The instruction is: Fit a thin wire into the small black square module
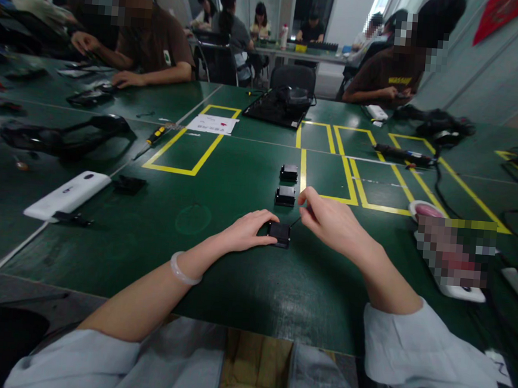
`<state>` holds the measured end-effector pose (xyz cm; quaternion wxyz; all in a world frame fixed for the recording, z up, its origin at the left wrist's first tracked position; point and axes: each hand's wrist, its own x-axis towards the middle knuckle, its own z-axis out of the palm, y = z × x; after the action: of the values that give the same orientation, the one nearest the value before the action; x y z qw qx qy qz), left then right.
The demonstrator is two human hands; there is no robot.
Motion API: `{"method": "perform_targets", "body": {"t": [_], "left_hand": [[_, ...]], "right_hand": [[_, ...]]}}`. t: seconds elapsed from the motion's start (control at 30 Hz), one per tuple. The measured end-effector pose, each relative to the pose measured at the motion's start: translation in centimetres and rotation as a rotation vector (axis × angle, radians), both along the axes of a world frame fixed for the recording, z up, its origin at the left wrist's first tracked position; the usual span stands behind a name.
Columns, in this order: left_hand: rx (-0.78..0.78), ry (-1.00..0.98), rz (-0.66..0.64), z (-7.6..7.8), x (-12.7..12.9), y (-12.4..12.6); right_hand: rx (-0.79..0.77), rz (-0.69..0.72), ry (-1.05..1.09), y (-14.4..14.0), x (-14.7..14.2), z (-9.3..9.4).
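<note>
Two black boxes set in a row on counter, third box grasped by left hand, right hand pinching its thin wire.

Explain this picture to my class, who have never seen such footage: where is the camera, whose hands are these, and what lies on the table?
The camera sits on a person's head, looking down at their own bare hands; no machine is involved. The left hand steadies a small black box on the green table. The right hand pinches something thin just above that box; it is too small to identify. Two more black boxes lie in a row beyond. A white device lies to the left, and yellow tape marks rectangles. Other people sit at the far side.
</note>
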<state>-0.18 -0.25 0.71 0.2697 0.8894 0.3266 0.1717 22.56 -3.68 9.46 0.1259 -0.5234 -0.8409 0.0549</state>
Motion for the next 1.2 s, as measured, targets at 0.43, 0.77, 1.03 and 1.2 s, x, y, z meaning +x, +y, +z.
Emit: {"method": "perform_targets", "body": {"t": [0.43, 0.77, 1.03, 1.2], "left_hand": [[0.001, 0.002, 0.005, -0.10, -0.02, 0.01], [-0.010, -0.006, 0.004, -0.09, 0.02, -0.01], [-0.014, -0.002, -0.002, 0.05, -0.02, -0.01], [-0.006, -0.001, -0.004, -0.02, 0.00, 0.00]], "right_hand": [[-0.011, 0.014, 0.022, -0.12, 0.16, 0.06], [0.004, -0.017, -0.064, 0.07, -0.07, -0.01], [-0.005, 0.004, -0.015, -0.10, 0.28, 0.31], [0.004, -0.010, -0.014, -0.11, 0.13, 0.32]]}}
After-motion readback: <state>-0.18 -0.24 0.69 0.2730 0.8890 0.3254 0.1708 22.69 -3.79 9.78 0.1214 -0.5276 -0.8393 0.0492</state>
